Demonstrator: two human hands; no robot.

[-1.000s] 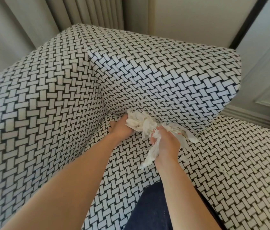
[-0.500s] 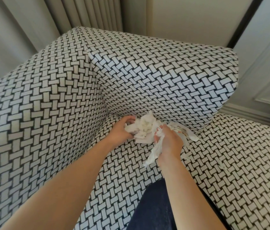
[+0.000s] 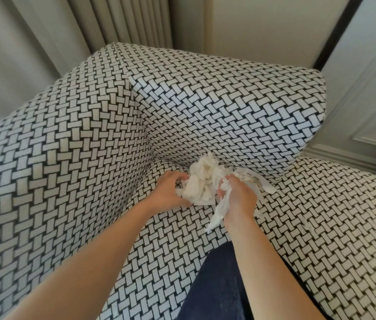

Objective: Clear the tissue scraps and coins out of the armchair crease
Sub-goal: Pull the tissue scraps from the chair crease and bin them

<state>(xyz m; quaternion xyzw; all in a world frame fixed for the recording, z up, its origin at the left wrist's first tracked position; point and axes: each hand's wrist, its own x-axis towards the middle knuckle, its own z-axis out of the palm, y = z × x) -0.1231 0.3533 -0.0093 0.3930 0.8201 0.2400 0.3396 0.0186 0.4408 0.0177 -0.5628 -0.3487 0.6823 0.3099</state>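
An armchair (image 3: 205, 107) in black-and-white woven-pattern fabric fills the view. A crumpled wad of white tissue scraps (image 3: 202, 181) hangs just above the seat, in front of the crease where the seat meets the backrest. My left hand (image 3: 169, 192) grips the wad from the left with curled fingers. My right hand (image 3: 236, 196) holds it from the right, and a torn strip dangles below this hand. A printed paper scrap (image 3: 257, 181) sticks out to the right of my right hand. No coins show.
The left armrest (image 3: 50, 162) rises close beside my left arm. The seat cushion (image 3: 321, 227) stretches out to the right. My dark blue trouser leg (image 3: 217, 285) rests on the seat's front. Grey curtains (image 3: 122, 19) and a panelled wall (image 3: 367, 100) stand behind the chair.
My left hand has come out of the crease corner and closed on the tissue wad. The wad is now gathered between both hands, a little nearer to me.
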